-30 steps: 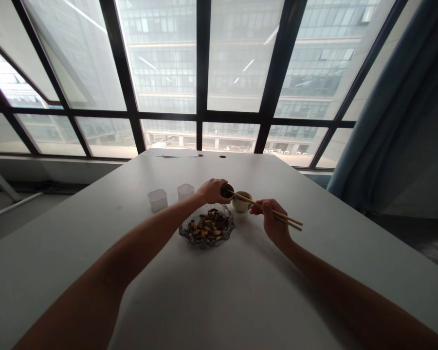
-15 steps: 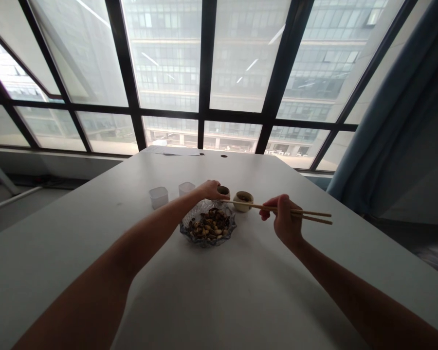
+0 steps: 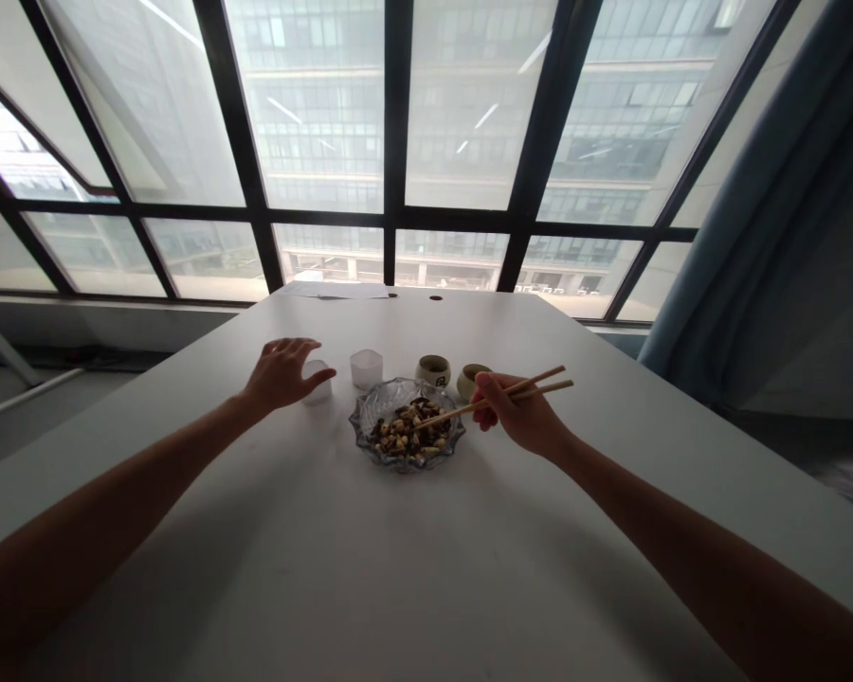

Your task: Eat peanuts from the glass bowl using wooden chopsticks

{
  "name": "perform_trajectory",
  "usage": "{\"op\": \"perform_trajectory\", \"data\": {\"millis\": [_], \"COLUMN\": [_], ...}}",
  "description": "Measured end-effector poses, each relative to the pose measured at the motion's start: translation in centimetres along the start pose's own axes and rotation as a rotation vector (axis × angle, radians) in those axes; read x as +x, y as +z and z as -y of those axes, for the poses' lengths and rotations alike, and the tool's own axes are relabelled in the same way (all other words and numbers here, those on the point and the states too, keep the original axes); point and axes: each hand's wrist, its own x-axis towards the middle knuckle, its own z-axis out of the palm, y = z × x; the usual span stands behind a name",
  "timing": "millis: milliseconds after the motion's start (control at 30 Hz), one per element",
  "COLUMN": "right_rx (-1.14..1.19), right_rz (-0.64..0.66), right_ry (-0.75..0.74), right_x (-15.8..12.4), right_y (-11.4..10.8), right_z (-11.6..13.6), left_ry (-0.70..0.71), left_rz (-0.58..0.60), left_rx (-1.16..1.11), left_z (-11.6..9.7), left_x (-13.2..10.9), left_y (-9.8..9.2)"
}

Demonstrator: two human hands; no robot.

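My right hand (image 3: 516, 409) holds a pair of wooden chopsticks (image 3: 462, 409), their tips down among the mixed nuts or seeds (image 3: 405, 436) in a scalloped glass bowl (image 3: 365, 445). My left hand (image 3: 284, 372) is over the left clear plastic cup (image 3: 318, 388), thumb and fingers apart; whether it touches the cup I cannot tell. A second clear plastic cup (image 3: 366, 369) stands behind the bowl. To its right is a small ceramic cup (image 3: 433, 371) with a dark character on it. Another ceramic cup (image 3: 469, 382) is partly hidden by my right hand.
Everything stands on a long white table (image 3: 398, 568). Sheets of paper (image 3: 348, 291) lie at its far end, near two dark round holes. Behind are large framed windows, and a blue curtain (image 3: 739, 218) hangs at the right.
My left hand has moved left from the ceramic cup to the left plastic cup and opened. My right hand has shifted left, bringing the chopstick tips down into the bowl.
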Motion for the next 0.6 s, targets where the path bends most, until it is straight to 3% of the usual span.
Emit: {"op": "perform_trajectory", "data": {"millis": [100, 267, 333, 500, 600], "right_rx": [0.012, 0.054, 0.060, 0.058, 0.078], "right_rz": [-0.083, -0.227, -0.185, 0.061, 0.055], "right_ry": [-0.078, -0.086, -0.048, 0.081, 0.058], "right_x": [0.6, 0.4, 0.2, 0.1, 0.0], "right_y": [0.4, -0.3, -0.7, -0.1, 0.9], "right_z": [-0.5, -0.4, -0.1, 0.2, -0.3], "left_ry": [-0.134, -0.297, -0.352, -0.450, -0.450], "left_rz": [-0.061, -0.105, -0.079, 0.003, 0.008], "left_rx": [-0.011, -0.218, -0.312, -0.429, -0.438], "left_z": [1.7, 1.1, 0.8, 0.4, 0.4], "left_x": [-1.6, -2.9, -3.1, -3.7, -3.8], "left_y": [1.0, 2.9, 3.5, 4.1, 4.1]}}
